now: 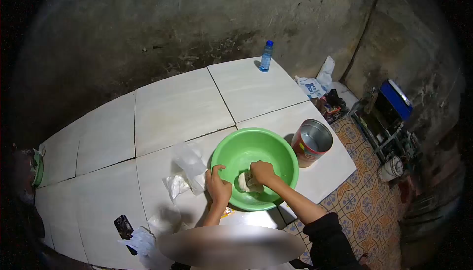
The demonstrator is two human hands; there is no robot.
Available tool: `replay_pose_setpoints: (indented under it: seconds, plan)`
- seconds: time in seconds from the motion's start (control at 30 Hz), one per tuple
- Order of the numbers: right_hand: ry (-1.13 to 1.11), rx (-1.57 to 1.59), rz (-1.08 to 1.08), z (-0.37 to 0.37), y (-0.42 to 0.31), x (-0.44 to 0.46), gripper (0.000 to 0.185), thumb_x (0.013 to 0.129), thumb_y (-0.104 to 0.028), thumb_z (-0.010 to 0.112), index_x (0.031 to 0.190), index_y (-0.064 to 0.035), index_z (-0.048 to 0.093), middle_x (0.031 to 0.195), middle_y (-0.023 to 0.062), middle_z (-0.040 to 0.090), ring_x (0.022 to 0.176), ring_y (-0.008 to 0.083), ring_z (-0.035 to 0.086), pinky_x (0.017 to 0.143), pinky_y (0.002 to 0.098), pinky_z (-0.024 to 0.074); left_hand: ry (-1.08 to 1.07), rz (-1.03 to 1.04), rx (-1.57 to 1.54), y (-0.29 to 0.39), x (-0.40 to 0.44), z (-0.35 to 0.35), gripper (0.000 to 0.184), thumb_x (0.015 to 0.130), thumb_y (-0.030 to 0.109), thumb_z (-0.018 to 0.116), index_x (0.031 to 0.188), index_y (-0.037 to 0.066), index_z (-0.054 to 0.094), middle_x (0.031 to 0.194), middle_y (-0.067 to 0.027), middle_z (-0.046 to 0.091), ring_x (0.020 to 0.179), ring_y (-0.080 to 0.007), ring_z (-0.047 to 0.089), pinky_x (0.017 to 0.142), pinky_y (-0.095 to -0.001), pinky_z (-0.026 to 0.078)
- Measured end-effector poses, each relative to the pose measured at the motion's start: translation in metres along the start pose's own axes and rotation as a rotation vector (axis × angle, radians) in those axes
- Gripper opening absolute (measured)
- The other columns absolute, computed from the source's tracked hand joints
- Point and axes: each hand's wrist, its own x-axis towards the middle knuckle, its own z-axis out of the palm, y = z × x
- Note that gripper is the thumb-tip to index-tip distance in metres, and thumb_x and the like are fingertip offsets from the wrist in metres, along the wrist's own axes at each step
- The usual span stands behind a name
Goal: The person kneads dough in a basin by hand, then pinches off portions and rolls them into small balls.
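Note:
A green basin (pixel 236 144) stands on the white tiled table, with a lump of pale dough (pixel 245 182) low inside it. My right hand (pixel 262 173) is closed and presses on the dough from the right. Around the basin's left rim my left hand (pixel 218 187) is curled, its fingers at the edge. Just left of that hand lie clear plastic bags, one with white powder (pixel 177 185) in it. An open red tin (pixel 309 143) stands close to the basin's right side.
A blue-capped bottle (pixel 266 57) stands at the table's far edge. A dark phone (pixel 124 229) and a crumpled bag (pixel 141 242) lie at the near left. Beyond the table's right edge are a white bucket (pixel 391 169) and a metal frame on the patterned floor.

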Motion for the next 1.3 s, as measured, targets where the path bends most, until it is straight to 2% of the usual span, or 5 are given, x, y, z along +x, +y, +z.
replay_pose_setpoints:
  seconds: [0.17, 0.3, 0.53, 1.1, 1.3]
  plan:
    - [0.203, 0.221, 0.008, 0.013, 0.015, -0.018, 0.036, 0.083, -0.01, 0.053, 0.118, -0.003, 0.051, 0.134, 0.0286, 0.045, 0.109, 0.0356, 0.06, 0.075, 0.0431, 0.0549, 0.024, 0.005, 0.008, -0.002, -0.001, 0.003, 0.047, 0.064, -0.011, 0.049, 0.105, 0.012, 0.056, 0.097, -0.0167, 0.051, 0.096, -0.0388, 0.053, 0.08, -0.0451, 0.043]
    - [0.13, 0.131, -0.526, 0.014, 0.037, -0.046, 0.037, 0.088, -0.014, 0.048, 0.124, -0.0133, 0.055, 0.141, 0.0123, 0.046, 0.117, 0.0354, 0.055, 0.085, 0.0418, 0.0527, 0.021, 0.025, -0.047, 0.001, 0.0, 0.002, 0.048, 0.062, -0.012, 0.048, 0.104, 0.009, 0.057, 0.092, -0.0186, 0.05, 0.093, -0.0404, 0.05, 0.079, -0.048, 0.04]
    - [-0.056, -0.269, -0.389, -0.006, 0.058, -0.064, 0.011, 0.075, -0.013, 0.059, 0.079, -0.0096, 0.068, 0.072, 0.0114, 0.066, 0.073, 0.0268, 0.066, 0.079, 0.04, 0.0456, 0.053, 0.001, -0.069, 0.002, -0.001, 0.002, 0.051, 0.06, -0.013, 0.048, 0.104, 0.011, 0.059, 0.091, -0.016, 0.051, 0.092, -0.0381, 0.051, 0.077, -0.0452, 0.041]
    - [0.096, 0.104, -0.49, 0.039, -0.024, 0.038, 0.013, 0.067, -0.015, 0.066, 0.074, -0.0031, 0.066, 0.068, 0.0178, 0.064, 0.07, 0.0361, 0.066, 0.063, 0.0445, 0.0518, -0.018, -0.009, -0.006, 0.002, -0.001, 0.0, 0.045, 0.062, -0.011, 0.049, 0.101, 0.011, 0.055, 0.094, -0.0186, 0.05, 0.094, -0.0424, 0.051, 0.078, -0.0511, 0.041]
    - [0.149, 0.069, -0.312, 0.058, -0.049, 0.016, 0.048, 0.078, -0.015, 0.06, 0.124, -0.0057, 0.052, 0.077, 0.0167, 0.065, 0.077, 0.0357, 0.064, 0.077, 0.0473, 0.0481, 0.03, 0.015, 0.028, 0.002, -0.001, 0.0, 0.046, 0.064, -0.011, 0.05, 0.104, 0.012, 0.054, 0.094, -0.0159, 0.05, 0.09, -0.0401, 0.053, 0.075, -0.0485, 0.043]
